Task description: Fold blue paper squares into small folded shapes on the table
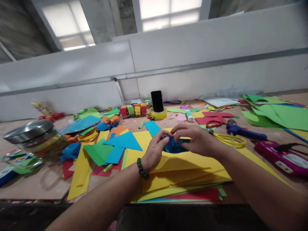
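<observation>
Both hands meet over a stack of yellow craft sheets (190, 168) at the middle of the table. Between them is a folded piece of blue craft paper or foam (174, 147). My left hand (155, 149), with a green bead bracelet on the wrist, pinches its left end between thumb and fingers. My right hand (193, 139) has its fingers bent over the top and right side of the piece, closed on it. The fingers hide part of its shape. Flat blue offcuts (124, 142) and a green sheet (98, 154) lie left of my left hand.
A phone (157, 101) stands in a yellow tape roll (158, 114) behind the hands. Scissors with yellow handles (231, 140), blue-handled pliers (246, 131) and a purple power strip (281, 157) lie right. A lidded glass jar (36, 141) stands left. Small coloured cubes (133, 110) sit behind.
</observation>
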`<state>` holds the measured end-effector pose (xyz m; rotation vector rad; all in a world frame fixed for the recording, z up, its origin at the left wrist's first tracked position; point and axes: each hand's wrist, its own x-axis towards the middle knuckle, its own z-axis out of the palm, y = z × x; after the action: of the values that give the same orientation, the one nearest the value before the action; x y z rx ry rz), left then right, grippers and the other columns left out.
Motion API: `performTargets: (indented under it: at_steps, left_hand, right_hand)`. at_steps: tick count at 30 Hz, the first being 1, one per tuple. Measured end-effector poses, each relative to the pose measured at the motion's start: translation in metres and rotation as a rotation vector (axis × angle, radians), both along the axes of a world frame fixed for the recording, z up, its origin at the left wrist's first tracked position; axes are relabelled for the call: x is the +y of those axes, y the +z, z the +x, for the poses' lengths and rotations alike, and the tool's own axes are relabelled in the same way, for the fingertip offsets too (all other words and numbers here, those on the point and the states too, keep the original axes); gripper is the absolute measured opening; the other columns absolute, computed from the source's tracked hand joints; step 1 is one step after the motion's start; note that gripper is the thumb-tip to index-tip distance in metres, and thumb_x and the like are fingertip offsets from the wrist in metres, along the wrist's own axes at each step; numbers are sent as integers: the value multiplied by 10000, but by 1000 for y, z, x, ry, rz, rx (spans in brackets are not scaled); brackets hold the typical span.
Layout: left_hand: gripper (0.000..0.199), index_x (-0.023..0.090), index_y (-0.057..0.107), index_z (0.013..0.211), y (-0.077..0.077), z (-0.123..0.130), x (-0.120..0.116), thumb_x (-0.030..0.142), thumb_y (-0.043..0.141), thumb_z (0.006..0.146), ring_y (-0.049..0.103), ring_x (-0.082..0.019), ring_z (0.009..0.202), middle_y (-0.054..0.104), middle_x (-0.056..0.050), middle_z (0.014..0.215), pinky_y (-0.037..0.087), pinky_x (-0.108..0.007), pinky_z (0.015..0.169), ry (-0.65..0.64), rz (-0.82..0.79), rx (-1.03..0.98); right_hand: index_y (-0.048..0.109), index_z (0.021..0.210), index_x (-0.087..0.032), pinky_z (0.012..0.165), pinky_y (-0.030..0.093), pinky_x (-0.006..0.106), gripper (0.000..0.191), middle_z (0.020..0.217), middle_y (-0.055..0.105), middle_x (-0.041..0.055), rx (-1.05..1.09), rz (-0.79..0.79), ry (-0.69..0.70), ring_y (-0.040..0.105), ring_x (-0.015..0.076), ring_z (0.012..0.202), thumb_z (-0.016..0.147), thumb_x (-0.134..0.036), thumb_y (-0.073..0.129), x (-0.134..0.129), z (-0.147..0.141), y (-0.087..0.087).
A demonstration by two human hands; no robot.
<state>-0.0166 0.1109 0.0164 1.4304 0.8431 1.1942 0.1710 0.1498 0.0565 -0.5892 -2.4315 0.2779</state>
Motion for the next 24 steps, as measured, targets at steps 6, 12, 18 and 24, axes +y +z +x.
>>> performTargets:
  at_steps: [6,12,18,24]
  left_hand:
    - [90,181,548,930,2,2,1,213,541,846,529,-153,899,569,-20,946,433,-244,803,31,65,58]
    - [112,184,552,963,2,2,0,215,552,856,529,-153,873,573,-24,961,434,-244,772,69,111,125]
    - [177,179,541,1019,0,3,-1,263,556,864,532,-145,814,577,-32,983,440,-245,714,37,91,191]
    - [450,196,470,1157,-4,4,1,168,615,732,531,-223,1084,542,-94,1184,464,-296,814,-13,24,149]
  right_hand:
    - [730,810,-225,863,488,336,284,1073,692,52,-47,-175,-16,643,202,948,670,-48,557,-6,2,11]
    - [737,805,-203,809,505,337,163,1022,715,77,12,-238,-60,657,204,909,808,-212,574,-1,2,9]
    - [659,877,-195,657,488,285,160,879,698,37,-5,-299,-299,654,183,768,718,-188,648,2,-5,-5]
    - [625,967,-206,577,436,253,286,809,718,20,-96,-366,-435,661,185,723,682,-181,645,-3,-7,-1]
